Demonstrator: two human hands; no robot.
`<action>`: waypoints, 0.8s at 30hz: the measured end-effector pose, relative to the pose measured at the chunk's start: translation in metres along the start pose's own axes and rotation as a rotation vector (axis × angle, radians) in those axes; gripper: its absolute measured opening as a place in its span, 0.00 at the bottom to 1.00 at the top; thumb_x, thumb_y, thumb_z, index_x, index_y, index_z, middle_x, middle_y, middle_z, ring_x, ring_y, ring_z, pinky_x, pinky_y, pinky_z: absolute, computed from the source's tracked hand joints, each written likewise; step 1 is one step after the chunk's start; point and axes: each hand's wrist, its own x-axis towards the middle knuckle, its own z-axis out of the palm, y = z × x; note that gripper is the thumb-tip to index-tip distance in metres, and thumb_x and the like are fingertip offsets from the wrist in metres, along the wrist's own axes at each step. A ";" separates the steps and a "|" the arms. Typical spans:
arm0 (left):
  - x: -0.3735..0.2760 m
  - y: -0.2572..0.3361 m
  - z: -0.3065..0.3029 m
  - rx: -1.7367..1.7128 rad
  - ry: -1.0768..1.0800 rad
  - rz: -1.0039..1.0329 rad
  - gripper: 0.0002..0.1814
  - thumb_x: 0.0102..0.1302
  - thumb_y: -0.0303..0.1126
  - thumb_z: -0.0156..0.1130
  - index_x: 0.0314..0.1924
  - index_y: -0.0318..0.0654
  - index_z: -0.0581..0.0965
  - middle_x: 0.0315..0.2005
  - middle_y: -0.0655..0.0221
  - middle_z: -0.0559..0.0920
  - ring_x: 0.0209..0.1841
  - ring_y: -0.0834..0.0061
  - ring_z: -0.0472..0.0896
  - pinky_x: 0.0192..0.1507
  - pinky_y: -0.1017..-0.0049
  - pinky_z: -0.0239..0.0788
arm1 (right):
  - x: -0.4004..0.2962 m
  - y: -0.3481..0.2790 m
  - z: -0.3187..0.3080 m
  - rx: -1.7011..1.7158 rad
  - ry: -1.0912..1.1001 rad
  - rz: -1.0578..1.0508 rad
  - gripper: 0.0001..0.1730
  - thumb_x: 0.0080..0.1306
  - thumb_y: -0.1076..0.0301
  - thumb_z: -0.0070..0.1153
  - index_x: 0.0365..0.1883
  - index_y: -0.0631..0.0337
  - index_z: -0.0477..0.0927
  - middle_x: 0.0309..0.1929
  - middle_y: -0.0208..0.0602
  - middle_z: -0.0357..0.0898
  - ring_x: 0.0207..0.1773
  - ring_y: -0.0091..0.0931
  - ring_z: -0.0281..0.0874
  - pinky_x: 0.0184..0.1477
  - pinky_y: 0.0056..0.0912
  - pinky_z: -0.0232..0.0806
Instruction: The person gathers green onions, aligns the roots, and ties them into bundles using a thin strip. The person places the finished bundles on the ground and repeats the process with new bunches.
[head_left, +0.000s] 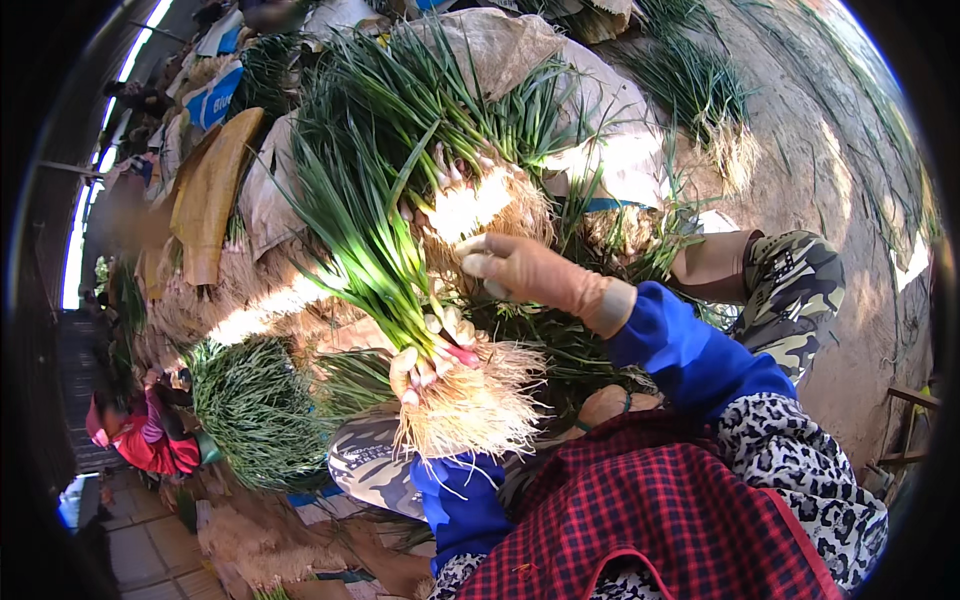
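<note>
My left hand (454, 325), mostly hidden behind the roots, grips a bunch of spring onions (382, 277). Its long green leaves point up and left, and its pale, stringy roots hang over my lap. Only gloved fingertips show around the white and reddish bulbs. My right hand (525, 271), in a pale orange glove, hovers right of the bunch with fingers slightly spread and nothing visible in them. Just above it lies a larger heap of spring onions (450, 142), roots towards me in bright sunlight.
Pale sacks (600, 90) lie beyond the heap. Another onion bundle (724, 135) rests on the ground at upper right. A round green bundle (259, 412) stands at left, near a person in red (161, 442). My bent knees, in camouflage trousers (795, 292), flank the work area.
</note>
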 end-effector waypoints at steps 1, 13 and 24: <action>0.004 -0.004 -0.002 -0.049 -0.086 0.010 0.18 0.55 0.36 0.51 0.40 0.28 0.70 0.29 0.59 0.74 0.33 0.68 0.70 0.41 0.67 0.62 | 0.012 0.003 0.010 0.027 -0.060 -0.132 0.17 0.65 0.58 0.51 0.45 0.62 0.75 0.22 0.22 0.71 0.23 0.15 0.64 0.26 0.20 0.60; 0.010 0.007 0.009 -0.194 -0.108 -0.272 0.22 0.47 0.32 0.61 0.43 0.35 0.67 0.37 0.62 0.71 0.43 0.66 0.67 0.41 0.66 0.68 | 0.067 0.046 0.011 0.003 0.527 -0.222 0.09 0.61 0.76 0.46 0.38 0.68 0.75 0.29 0.31 0.77 0.30 0.24 0.74 0.35 0.25 0.69; 0.005 0.008 0.024 -0.083 0.177 -0.201 0.20 0.57 0.38 0.51 0.41 0.26 0.70 0.29 0.61 0.75 0.33 0.65 0.75 0.36 0.66 0.72 | 0.048 0.014 0.015 -0.618 -0.053 -0.614 0.11 0.59 0.65 0.50 0.39 0.58 0.73 0.23 0.41 0.75 0.25 0.35 0.75 0.30 0.37 0.68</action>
